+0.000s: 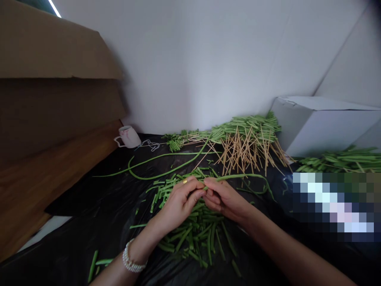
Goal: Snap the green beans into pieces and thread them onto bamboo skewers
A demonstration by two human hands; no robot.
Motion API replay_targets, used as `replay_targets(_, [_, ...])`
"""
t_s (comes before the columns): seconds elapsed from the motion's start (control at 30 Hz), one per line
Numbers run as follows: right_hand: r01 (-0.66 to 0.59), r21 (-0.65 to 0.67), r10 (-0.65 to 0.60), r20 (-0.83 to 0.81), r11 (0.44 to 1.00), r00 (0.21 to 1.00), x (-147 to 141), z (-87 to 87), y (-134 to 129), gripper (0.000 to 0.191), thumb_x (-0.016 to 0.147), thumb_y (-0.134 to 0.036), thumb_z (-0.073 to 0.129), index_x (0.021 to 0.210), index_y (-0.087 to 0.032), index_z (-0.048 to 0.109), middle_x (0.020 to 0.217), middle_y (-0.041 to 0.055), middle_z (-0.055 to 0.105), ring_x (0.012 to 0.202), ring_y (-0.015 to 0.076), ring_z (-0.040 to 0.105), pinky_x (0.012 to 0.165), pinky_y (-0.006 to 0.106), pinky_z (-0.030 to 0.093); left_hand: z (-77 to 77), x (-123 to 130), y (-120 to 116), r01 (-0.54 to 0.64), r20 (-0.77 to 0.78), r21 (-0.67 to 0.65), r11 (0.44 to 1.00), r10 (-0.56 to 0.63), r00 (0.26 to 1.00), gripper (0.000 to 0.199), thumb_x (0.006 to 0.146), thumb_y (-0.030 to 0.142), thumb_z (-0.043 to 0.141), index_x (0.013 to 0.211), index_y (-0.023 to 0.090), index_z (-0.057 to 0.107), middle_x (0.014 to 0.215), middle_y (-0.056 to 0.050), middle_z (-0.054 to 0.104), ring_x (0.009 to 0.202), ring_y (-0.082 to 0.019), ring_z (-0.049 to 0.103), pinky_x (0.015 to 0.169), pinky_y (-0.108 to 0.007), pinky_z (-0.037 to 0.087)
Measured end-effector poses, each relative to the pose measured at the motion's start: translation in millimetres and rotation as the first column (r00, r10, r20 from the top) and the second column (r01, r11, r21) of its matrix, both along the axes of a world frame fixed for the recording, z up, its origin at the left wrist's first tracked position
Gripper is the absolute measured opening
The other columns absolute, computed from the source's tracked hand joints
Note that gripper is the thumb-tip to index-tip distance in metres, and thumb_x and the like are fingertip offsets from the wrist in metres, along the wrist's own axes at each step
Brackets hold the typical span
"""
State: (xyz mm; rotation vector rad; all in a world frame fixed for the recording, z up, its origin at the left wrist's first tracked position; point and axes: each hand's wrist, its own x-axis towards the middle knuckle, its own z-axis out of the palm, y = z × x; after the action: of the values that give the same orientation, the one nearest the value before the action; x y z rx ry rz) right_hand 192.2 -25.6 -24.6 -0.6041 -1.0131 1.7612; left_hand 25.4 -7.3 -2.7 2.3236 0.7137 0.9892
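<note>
A long green bean (242, 175) passes between my two hands, its far end curving down to the right. My left hand (183, 198), with a ring and a beaded bracelet, pinches the bean's near end. Close beside it, my right hand (224, 196) grips the same bean, fingers closed. Beneath and around both hands lies a pile of short cut bean pieces (205, 234) on black plastic sheeting (119, 198). Two long whole beans (166, 174) stretch behind my left hand.
Bundled bean pieces on wooden skewers (244, 149) lie at the back. A mug (130, 137) stands back left beside a cardboard box (59, 103). A white box (333, 127) is at the right, with more beans (345, 160) in front.
</note>
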Motion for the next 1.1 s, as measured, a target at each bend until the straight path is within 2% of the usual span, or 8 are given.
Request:
replay_targets(0.1, [0.119,-0.014,-0.118,0.047,0.993,0.992,1,1.8,4,0.044,0.085,-0.051,0.061,0.058,-0.018,0.05,0.041,-0.0094,0.034,0.035,0.0047,0.028,0.039,0.023,0.014,0.5,-2,3,-0.074,-0.018,-0.007,0.997,0.074,0.997,0.014,0.095,0.025,0.053,0.088,0.017,0.062,0.081,-0.001,0.058,0.078,-0.015,0.054,0.072,-0.026,0.04])
replay_targets(0.2, [0.212,-0.099,-0.211,0.015,0.972,0.977,6,4.7,8,0.043,0.084,-0.054,0.06,0.062,-0.018,0.055,0.042,-0.009,0.037,0.035,0.005,0.029,0.039,0.023,0.013,3.4,-5,5,-0.135,-0.018,-0.029,0.99,0.135,0.991,0.015,0.094,0.028,0.056,0.085,0.017,0.062,0.078,-0.001,0.057,0.073,-0.014,0.053,0.07,-0.026,0.04])
replay_targets(0.4, [0.212,-0.086,-0.209,0.047,0.973,0.977,11,6.9,10,0.042,0.081,-0.045,0.064,0.053,-0.018,0.049,0.042,-0.0086,0.036,0.036,0.0047,0.031,0.041,0.024,0.016,3.5,-7,8,-0.16,0.078,-0.177,0.971,0.176,0.981,0.017,0.089,0.032,0.063,0.081,0.016,0.062,0.071,0.001,0.053,0.065,-0.012,0.049,0.063,-0.024,0.038])
replay_targets(0.53, [0.205,-0.097,-0.196,0.09,0.974,0.976,10,7.1,9,0.043,0.081,-0.046,0.062,0.051,-0.018,0.05,0.041,-0.0081,0.035,0.036,0.0052,0.032,0.042,0.024,0.016,0.7,-2,7,-0.083,0.183,-0.395,0.915,0.167,0.969,0.018,0.086,0.033,0.065,0.083,0.016,0.06,0.067,0.004,0.049,0.059,-0.009,0.044,0.056,-0.022,0.037])
replay_targets(0.6, [0.202,-0.106,-0.192,0.097,0.974,0.977,9,6.4,9,0.043,0.081,-0.046,0.062,0.05,-0.018,0.049,0.04,-0.008,0.036,0.035,0.0052,0.031,0.042,0.024,0.017,0.8,0,6,-0.005,0.239,-0.479,0.878,0.136,0.961,0.018,0.086,0.031,0.066,0.094,0.016,0.061,0.067,0.004,0.049,0.058,-0.009,0.045,0.056,-0.021,0.039])
replay_targets(0.67, [0.207,-0.112,-0.195,0.109,0.972,0.975,9,4.9,10,0.043,0.08,-0.047,0.062,0.051,-0.018,0.049,0.04,-0.0083,0.036,0.035,0.0051,0.031,0.041,0.024,0.017,1.9,1,4,0.059,0.277,-0.516,0.855,0.101,0.955,0.031,0.085,0.029,0.066,0.113,0.017,0.061,0.071,0.004,0.052,0.059,-0.009,0.048,0.056,-0.021,0.042])
replay_targets(0.77, [0.195,-0.112,-0.178,0.145,0.974,0.973,10,1.8,11,0.043,0.08,-0.048,0.061,0.051,-0.019,0.049,0.039,-0.0086,0.035,0.034,0.0051,0.03,0.041,0.024,0.017,3.8,1,3,0.068,0.248,-0.511,0.857,0.072,0.966,0.037,0.085,0.029,0.066,0.121,0.018,0.063,0.073,0.002,0.055,0.06,-0.01,0.05,0.059,-0.023,0.045])
replay_targets(1.1, [0.136,-0.116,-0.107,0.227,0.984,0.968,4,-0.8,7,0.043,0.08,-0.048,0.059,0.049,-0.02,0.048,0.037,-0.0085,0.033,0.035,0.0058,0.029,0.04,0.023,0.017,1.7,-3,7,-0.05,0.21,-0.397,0.916,0.143,0.967,0.019,0.084,0.032,0.068,0.093,0.016,0.073,0.069,0.0,0.058,0.057,-0.01,0.052,0.056,-0.022,0.044])
